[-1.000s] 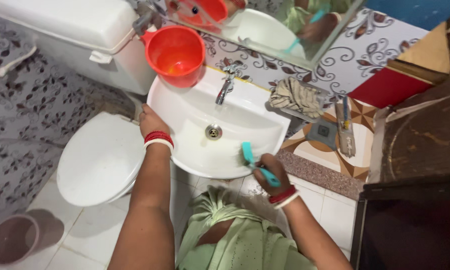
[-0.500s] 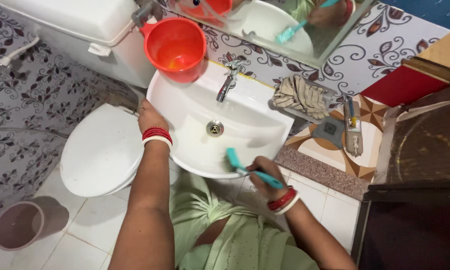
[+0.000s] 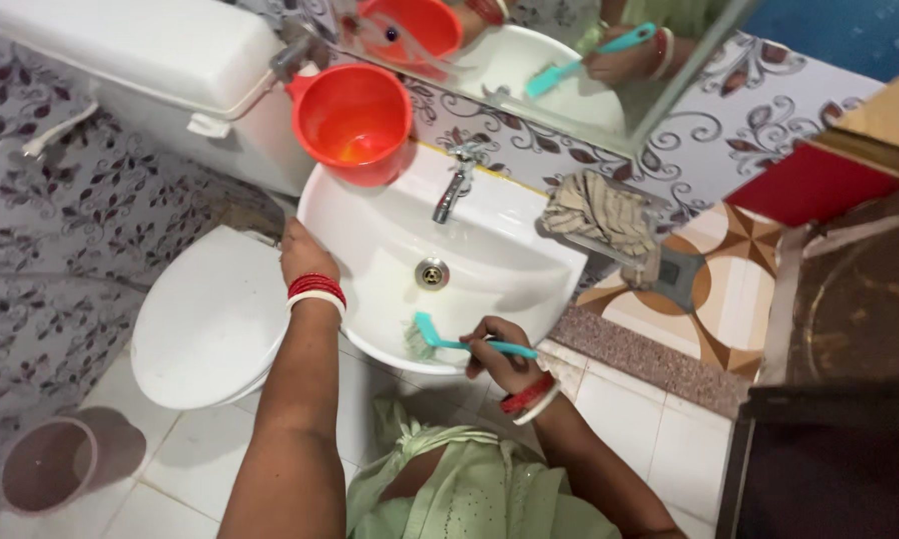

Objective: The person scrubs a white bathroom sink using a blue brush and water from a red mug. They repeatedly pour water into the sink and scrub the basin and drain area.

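At the centre of the head view sits one glossy white ceramic basin (image 3: 489, 255), rounded at its near edge, with a round metal drain (image 3: 431, 272) in its bowl and a single chrome tap (image 3: 453, 190) at 12 o'clock of the drain. The right hand (image 3: 497, 356), at 5 o'clock of the drain, has its fingers closed around the thin handle of a teal plastic brush (image 3: 459, 342); the bristled head of the brush lies against the basin's near inner wall at about 6 o'clock of the drain. The left hand (image 3: 304, 250) rests on the basin's rim at 9 o'clock, fingers curled over the edge and gripping it. Each wrist carries red and white bangles (image 3: 316, 289).

One smooth orange-red plastic mug (image 3: 354, 112) stands at the basin's 11 o'clock corner, empty and shiny inside. One crumpled striped cloth (image 3: 599, 212), beige and rough-looking, lies at 2 o'clock beside the basin. At 9 o'clock of the basin stands one white toilet with its oval lid (image 3: 210, 319) shut, and a white cistern (image 3: 140, 60) at 10 o'clock. One small mauve bucket (image 3: 48, 464) stands on the white floor tiles at 8 o'clock. The wall tiles show a grey leaf pattern, and a mirror (image 3: 569, 60) at 12 o'clock reflects the brush.
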